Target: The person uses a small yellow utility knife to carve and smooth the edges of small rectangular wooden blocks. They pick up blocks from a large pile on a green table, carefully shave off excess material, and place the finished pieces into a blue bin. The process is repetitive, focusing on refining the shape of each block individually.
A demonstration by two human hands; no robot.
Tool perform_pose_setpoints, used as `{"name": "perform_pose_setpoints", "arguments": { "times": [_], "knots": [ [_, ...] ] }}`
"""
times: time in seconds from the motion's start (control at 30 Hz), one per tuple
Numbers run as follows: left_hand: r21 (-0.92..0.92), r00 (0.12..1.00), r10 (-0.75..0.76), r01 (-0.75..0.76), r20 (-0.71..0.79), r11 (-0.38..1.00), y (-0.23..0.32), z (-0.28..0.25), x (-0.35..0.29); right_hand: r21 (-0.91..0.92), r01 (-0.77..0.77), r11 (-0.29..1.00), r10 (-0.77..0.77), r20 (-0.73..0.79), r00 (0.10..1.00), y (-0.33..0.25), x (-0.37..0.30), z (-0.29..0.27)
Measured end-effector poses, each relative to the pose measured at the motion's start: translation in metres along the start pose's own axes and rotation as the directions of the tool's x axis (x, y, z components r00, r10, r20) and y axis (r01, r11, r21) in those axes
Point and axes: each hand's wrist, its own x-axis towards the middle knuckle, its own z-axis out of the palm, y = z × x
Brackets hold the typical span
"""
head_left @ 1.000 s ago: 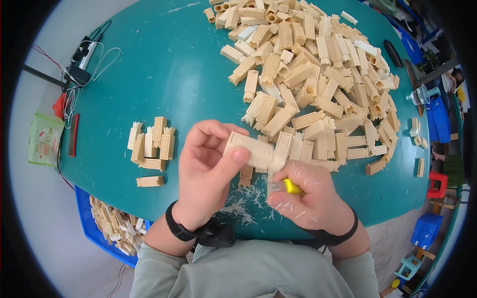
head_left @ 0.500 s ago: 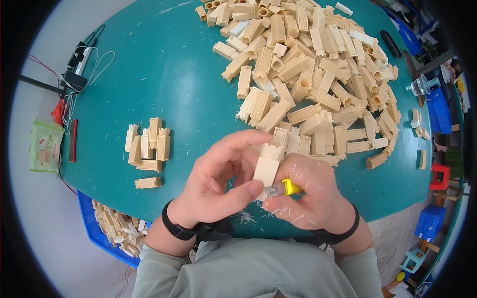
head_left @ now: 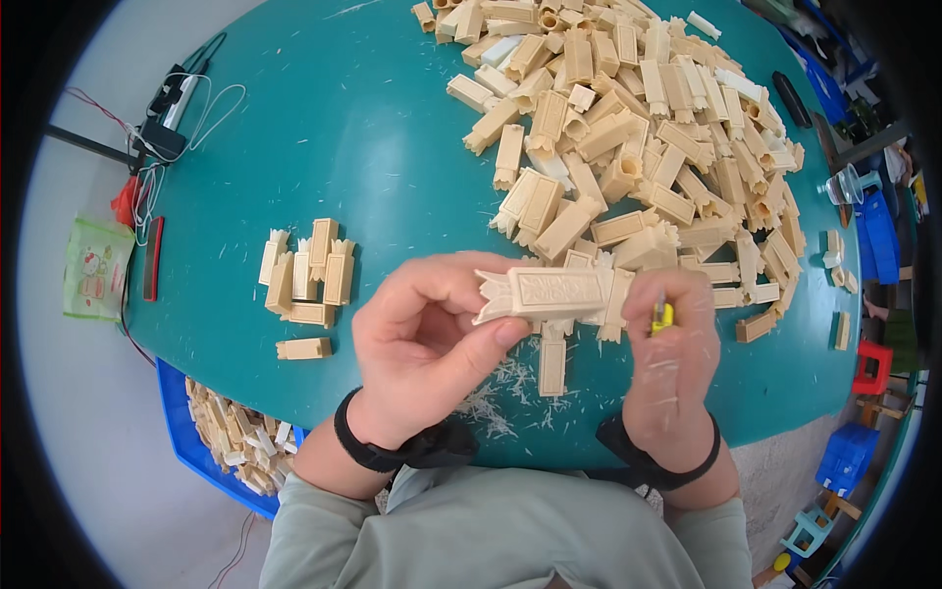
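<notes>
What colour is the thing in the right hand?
The tool in the right hand shows a bright yellow part, best seen in the head view.

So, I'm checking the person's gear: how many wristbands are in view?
2: the left wristband, on the wrist of the left hand, and the right wristband, on that of the right hand.

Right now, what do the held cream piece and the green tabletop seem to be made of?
Cream piece: likely matte moulded plastic or resin; even colour, crisp relief pattern. Green tabletop: smooth, slightly glossy, perhaps laminate or a rubber mat; soft pale reflection.
</notes>
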Motion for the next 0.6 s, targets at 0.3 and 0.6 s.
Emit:
{"name": "perform_pose_setpoints", "arguments": {
  "times": [0.3,0.6],
  "knots": [
    [0.431,0.969,0.229,-0.246,0.092,0.868,0.002,0.004,-0.003,-0.16,0.118,0.98,-0.077,0.237,0.968,-0.01,-0.003,0.009],
    [0.603,0.928,0.352,-0.35,0.119,0.717,-0.001,0.005,-0.008,-0.153,0.113,0.982,-0.068,0.273,0.959,-0.01,-0.003,0.012]
  ]
}}
